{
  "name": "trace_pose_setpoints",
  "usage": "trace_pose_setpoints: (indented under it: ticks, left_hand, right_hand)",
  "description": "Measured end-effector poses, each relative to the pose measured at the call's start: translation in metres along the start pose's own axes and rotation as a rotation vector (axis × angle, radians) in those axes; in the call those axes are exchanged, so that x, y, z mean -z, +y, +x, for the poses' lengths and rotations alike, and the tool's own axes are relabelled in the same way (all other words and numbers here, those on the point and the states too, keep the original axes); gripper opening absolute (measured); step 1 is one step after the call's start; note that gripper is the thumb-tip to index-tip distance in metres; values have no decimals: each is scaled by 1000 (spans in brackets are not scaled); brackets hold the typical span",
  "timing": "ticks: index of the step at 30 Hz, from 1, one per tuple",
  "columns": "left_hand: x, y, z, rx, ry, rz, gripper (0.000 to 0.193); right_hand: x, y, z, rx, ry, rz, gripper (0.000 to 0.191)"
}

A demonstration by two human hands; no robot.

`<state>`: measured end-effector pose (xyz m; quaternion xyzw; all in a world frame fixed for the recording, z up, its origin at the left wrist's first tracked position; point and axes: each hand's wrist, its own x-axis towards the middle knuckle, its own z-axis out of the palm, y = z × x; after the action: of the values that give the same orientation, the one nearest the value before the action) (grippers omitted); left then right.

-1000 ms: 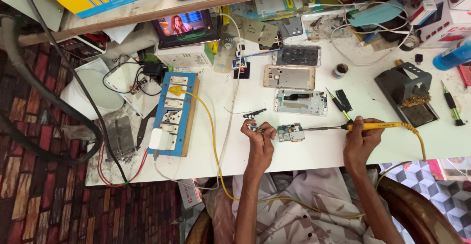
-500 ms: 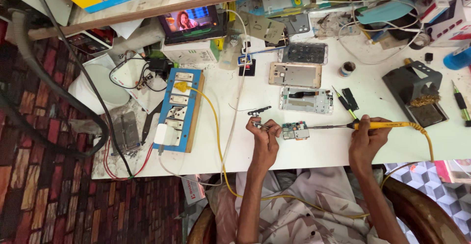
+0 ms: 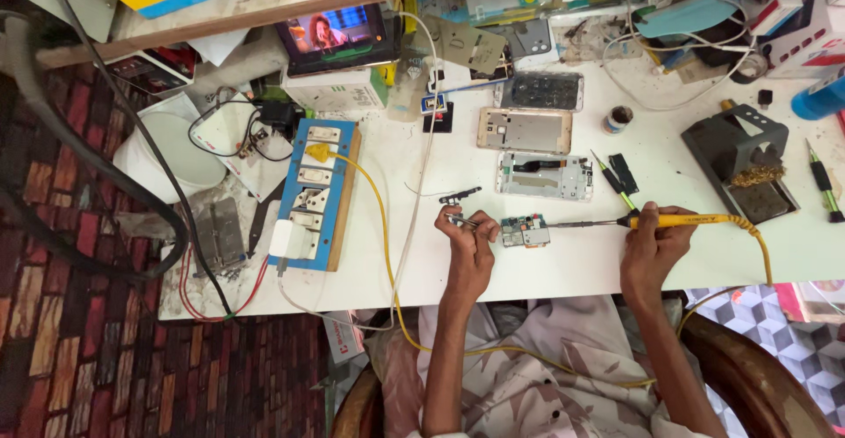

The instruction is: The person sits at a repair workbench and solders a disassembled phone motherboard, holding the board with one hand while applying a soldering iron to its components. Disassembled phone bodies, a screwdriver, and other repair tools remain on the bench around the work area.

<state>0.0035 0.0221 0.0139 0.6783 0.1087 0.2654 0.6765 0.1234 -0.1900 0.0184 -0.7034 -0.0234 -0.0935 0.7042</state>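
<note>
Near the front edge of the white bench (image 3: 546, 271), a small green circuit board (image 3: 525, 230) lies flat between two hands. Thin metal tweezers (image 3: 464, 220) are pinched in the left hand (image 3: 469, 249), their tips reaching the board's left side. A yellow-handled soldering iron (image 3: 678, 220) is gripped in the right hand (image 3: 653, 249), with its metal tip laid against the board's right edge. Behind the board, toward the bench's back edge, two opened phone frames (image 3: 543, 176) are laid. Along the left edge, a blue socket board (image 3: 315, 193) is seen.
</note>
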Motion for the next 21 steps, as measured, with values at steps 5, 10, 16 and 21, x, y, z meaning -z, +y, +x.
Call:
trace_pose_setpoints:
  ticks: [5,10,16,21]
  left_hand:
    - [0,0,1,21,7,32,31]
    - [0,4,1,33,8,51,31]
    - [1,4,2,42,6,39,32]
    - [0,4,3,26,12,55,32]
  right_hand:
    - [-1,0,0,-47,9,72,21]
    - [-1,1,0,-1,10,-7,19]
    - [-1,4,2,-8,6,10,19]
    - [0,4,1,-26,-4,61,20]
